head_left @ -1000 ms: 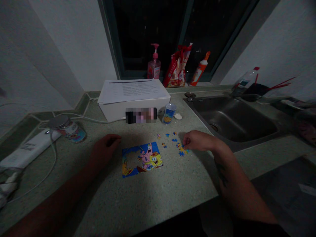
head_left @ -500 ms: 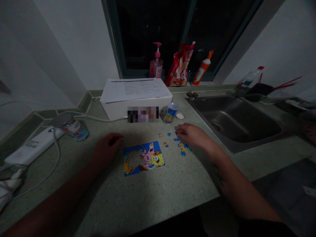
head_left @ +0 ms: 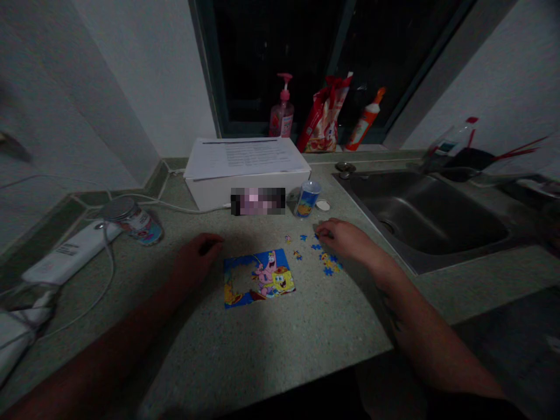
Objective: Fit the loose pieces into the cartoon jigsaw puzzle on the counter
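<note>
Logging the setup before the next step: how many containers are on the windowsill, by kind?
Pump bottle: 1
Red bag: 1
Squeeze bottle: 1
Total: 3

SpongeBob & Patrick jigsaw [head_left: 273, 279] flat on counter, part-done, gap at left; loose blue/yellow pieces [head_left: 330, 263] scattered to its right.

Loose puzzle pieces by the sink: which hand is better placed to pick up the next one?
Right, probably: the right hand is already at the loose puzzle pieces, while the left hand lies on the far side of the partly built SpongeBob puzzle.
</note>
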